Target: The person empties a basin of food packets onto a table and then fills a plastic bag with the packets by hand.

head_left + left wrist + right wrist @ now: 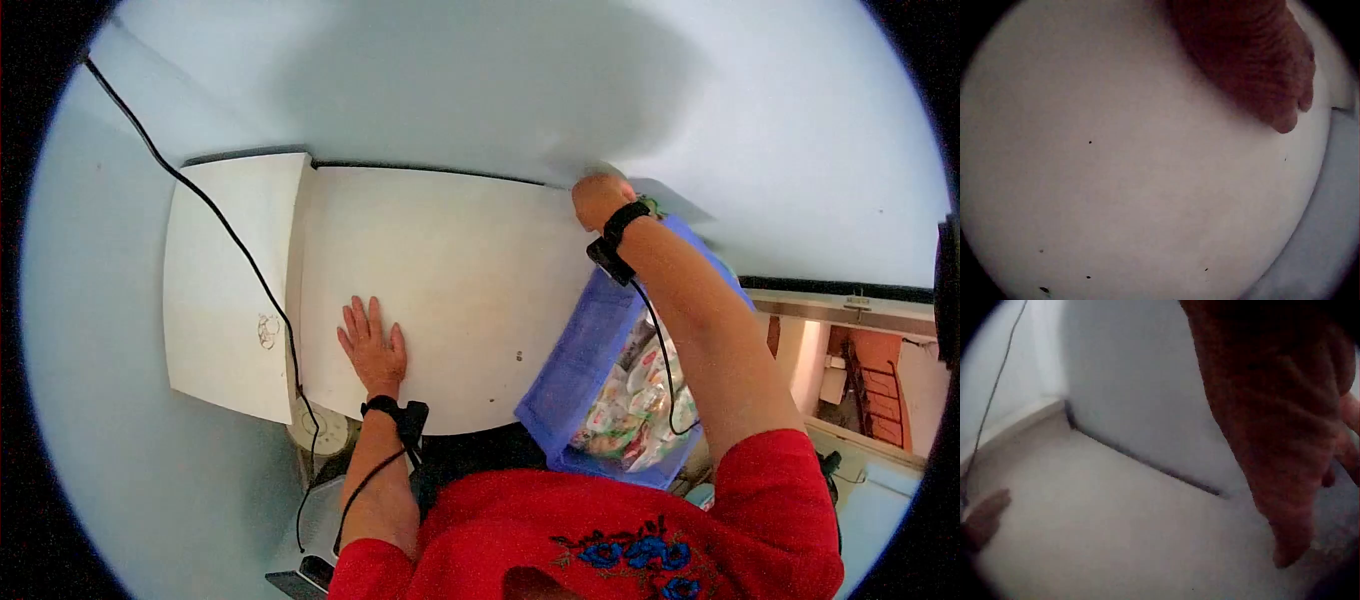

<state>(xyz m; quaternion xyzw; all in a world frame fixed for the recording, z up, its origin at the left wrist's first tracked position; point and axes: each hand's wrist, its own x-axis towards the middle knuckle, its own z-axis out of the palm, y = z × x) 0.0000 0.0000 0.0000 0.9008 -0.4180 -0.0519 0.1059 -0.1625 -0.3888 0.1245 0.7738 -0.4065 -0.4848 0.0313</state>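
Observation:
My left hand (369,352) lies flat on the white tabletop (450,270), fingers spread and pointing toward the wall. In the left wrist view the back of that hand (1254,56) shows over the bare white surface. My right hand (602,202) is bent at the far end of a blue plastic basket (575,350), close to the wall. In the right wrist view the right thumb (1294,537) points down and the other fingers are mostly hidden, so I cannot tell what they hold. Clear plastic packets (625,405) with green and red print fill the basket.
A raised white board (235,290) stands at the table's left, with a black cable (235,235) hanging across it. Behind the table is a pale wall (480,90). At the right, a doorway opening shows a dark metal rack (880,395).

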